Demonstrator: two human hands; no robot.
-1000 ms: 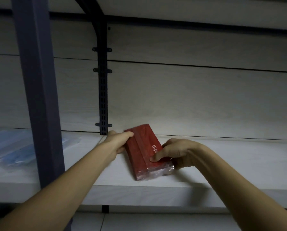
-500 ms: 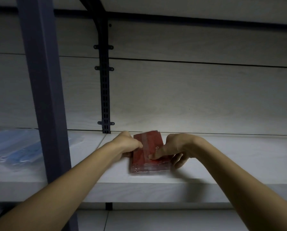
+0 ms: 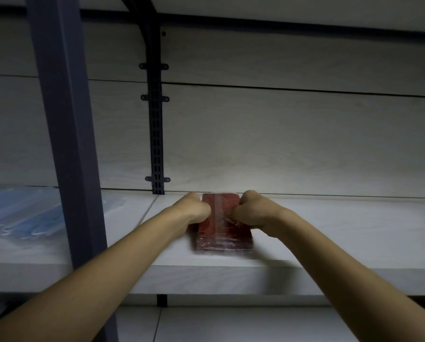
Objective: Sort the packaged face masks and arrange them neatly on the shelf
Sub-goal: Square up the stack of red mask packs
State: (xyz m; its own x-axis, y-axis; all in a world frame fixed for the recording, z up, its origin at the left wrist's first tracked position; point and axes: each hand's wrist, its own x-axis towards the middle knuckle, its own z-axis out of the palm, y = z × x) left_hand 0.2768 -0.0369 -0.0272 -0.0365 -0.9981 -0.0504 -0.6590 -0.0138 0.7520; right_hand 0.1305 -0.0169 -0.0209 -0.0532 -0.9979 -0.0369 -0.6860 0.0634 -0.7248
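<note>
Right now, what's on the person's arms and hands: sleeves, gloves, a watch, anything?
Nothing that shows. Both forearms are bare up to the frame's lower edge: no sleeves or cuffs in view. The left hand and right hand are bare too, with no gloves, watch or wristband visible. The fingers are mostly hidden, so rings cannot be ruled out.

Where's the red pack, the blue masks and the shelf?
red pack (image 3: 225, 233): head view, top face.
blue masks (image 3: 26, 218): head view, middle of bag.
shelf (image 3: 329, 243): head view, bare board.
</note>
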